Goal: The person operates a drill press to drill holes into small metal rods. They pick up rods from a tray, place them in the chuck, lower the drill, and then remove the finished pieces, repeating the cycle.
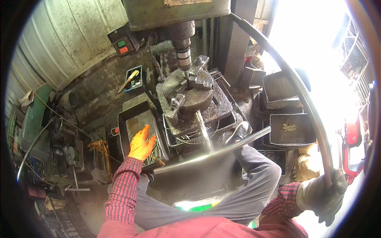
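Note:
My left hand, in an orange glove, reaches into a rectangular metal tray. Its visible fingers are apart, and nothing shows between them. Slim metal pins lie in the tray beside it. Out at the right, my right hand in a grey glove is wrapped round the end of a long curved lever. That lever runs up to the drill press head. Beneath the drill chuck, the bit points down at a round vise with metal shavings about it.
A bent steel handle bar crosses in front of my knees. Left of the vise sits a small blue box with a brush. Metal trays stand at the right. A switch box hangs near the wall.

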### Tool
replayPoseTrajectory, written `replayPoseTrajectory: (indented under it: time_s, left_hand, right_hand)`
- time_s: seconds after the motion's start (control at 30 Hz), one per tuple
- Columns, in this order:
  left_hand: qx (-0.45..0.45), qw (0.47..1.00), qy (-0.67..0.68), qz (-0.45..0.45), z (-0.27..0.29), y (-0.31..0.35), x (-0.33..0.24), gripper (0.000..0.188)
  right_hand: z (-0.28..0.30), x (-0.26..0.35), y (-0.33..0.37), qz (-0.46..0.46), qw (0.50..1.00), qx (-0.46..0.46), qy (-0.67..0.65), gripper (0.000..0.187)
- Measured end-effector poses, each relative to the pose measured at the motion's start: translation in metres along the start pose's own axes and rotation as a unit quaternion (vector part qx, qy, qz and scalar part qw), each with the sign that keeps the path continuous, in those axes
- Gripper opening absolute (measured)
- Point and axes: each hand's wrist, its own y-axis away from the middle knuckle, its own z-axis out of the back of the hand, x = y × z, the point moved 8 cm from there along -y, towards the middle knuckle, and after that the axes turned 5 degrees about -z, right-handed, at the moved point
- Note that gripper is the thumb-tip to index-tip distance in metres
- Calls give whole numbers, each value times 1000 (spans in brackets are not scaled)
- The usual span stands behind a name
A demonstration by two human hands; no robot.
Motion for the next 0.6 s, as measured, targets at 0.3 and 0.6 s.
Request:
replayPoseTrajectory:
  time_s: [0.3, 0.6]
  left_hand:
    - [-8, 1000, 14, -8, 7, -2, -5, 65]
    - [-31, 998, 44, -12, 15, -6, -4, 65]
  right_hand:
    - [29, 8, -34, 7, 997, -64, -47, 31]
    - [29, -2, -77, 15, 951, -227, -209, 38]
